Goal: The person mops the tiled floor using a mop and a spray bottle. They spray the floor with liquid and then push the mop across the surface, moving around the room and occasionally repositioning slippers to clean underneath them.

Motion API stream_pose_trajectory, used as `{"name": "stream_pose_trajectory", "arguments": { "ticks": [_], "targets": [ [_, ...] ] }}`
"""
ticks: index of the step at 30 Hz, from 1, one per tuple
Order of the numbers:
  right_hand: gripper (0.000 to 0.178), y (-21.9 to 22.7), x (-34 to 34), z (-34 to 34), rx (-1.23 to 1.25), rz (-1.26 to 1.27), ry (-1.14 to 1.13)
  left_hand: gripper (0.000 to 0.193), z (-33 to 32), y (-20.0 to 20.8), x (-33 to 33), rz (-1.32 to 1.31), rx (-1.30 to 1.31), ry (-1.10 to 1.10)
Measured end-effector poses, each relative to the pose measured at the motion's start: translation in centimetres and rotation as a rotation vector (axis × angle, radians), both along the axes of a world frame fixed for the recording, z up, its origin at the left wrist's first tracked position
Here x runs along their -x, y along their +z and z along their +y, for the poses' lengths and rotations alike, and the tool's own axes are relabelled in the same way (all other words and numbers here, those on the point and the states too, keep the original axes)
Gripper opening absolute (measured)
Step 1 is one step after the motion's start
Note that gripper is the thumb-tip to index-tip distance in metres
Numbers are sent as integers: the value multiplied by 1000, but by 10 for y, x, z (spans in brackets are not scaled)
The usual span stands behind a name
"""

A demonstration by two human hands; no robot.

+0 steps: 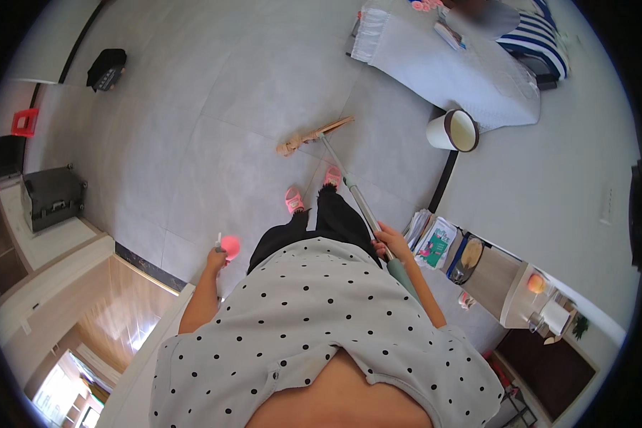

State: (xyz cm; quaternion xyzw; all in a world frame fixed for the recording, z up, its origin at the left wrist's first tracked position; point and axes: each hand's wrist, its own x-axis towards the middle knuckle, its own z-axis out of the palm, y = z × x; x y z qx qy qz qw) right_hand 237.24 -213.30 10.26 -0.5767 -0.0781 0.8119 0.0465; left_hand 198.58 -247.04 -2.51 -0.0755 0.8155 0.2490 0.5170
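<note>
My right hand [392,241] is closed around the grey-green pole of a mop [360,200]. From my right side the pole slants forward and down to the floor. At its far end a tan, shaggy mop head [310,139] lies on the floor tiles, just beyond my pink slippers [294,200]. Out to my left, my left hand [216,260] grips a small pink rounded thing [230,247] with a white stick-like part. Its exact kind is too small to make out.
Ahead right stand a cloth-covered table [435,57], with a person in stripes beside it, and a white bin [442,132]. A shelf with books [435,242] is close on my right. At left are a dark suitcase [53,196] and a black bag [107,69].
</note>
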Motion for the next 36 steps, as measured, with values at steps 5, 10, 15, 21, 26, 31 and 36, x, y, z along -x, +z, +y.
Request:
{"name": "stream_pose_trajectory", "arguments": {
  "ticks": [5, 10, 15, 21, 26, 31, 36],
  "targets": [
    [52, -10, -6, -6, -3, 113, -148, 10, 13, 9, 12, 2, -34, -40],
    [30, -102, 47, 60, -108, 319, -146, 10, 45, 21, 11, -56, -160, -94],
    [22, -110, 81, 100, 101, 213, -192, 17, 91, 55, -4, -50, -255, -99],
    [23, -61, 30, 38, 69, 91, -207, 25, 149, 105, -22, -142, -487, -8],
    [30, -45, 75, 48, 5, 194, -328, 34, 220, 144, -36, -243, -695, 21],
    [33, 1, 179, 39, -313, 224, -74, 25, 287, 167, -30, -325, -871, 30],
    [27, 16, 176, 3, -321, 172, 123, 22, 333, 208, -51, -233, -952, -105]
  ]
}}
